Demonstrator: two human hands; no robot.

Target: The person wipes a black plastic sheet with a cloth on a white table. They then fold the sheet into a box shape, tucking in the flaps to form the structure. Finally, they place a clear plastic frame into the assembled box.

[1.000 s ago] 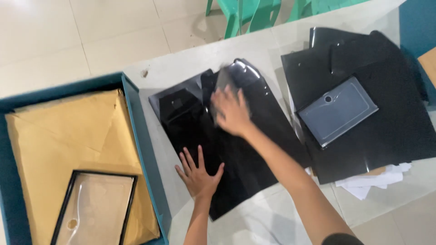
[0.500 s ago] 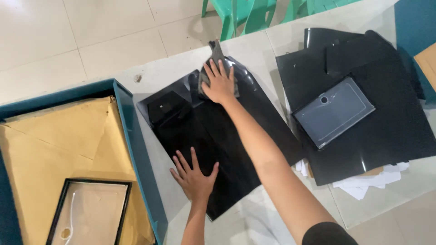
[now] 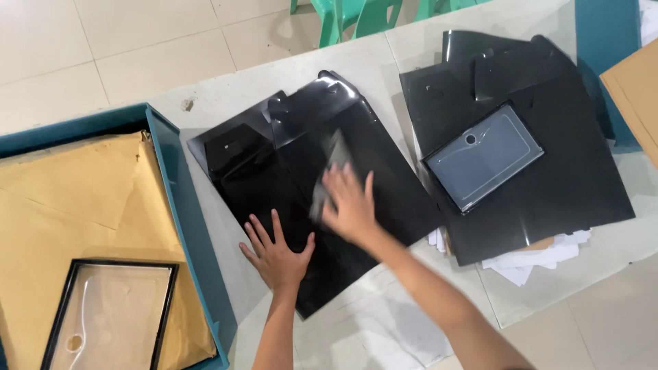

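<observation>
Pressing flat with spread fingers, the left hand (image 3: pixel 277 255) pins the near edge of a glossy black sheet (image 3: pixel 308 185) on the table (image 3: pixel 384 62). The right hand (image 3: pixel 349 205), blurred, presses a grey cloth (image 3: pixel 329 175) against the sheet's middle. Left of the sheet sits a teal tray (image 3: pixel 185 199) holding brown paper (image 3: pixel 82 199); right lies a stack of black sheets (image 3: pixel 548 178) bearing a grey clear-windowed case (image 3: pixel 483 156).

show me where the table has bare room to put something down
Bare strips of pale table: above the glossy black sheet, and the narrow gap between it and the teal tray. Crowded: the middle, under left hand and right hand, and the right-hand black sheet pile.
</observation>
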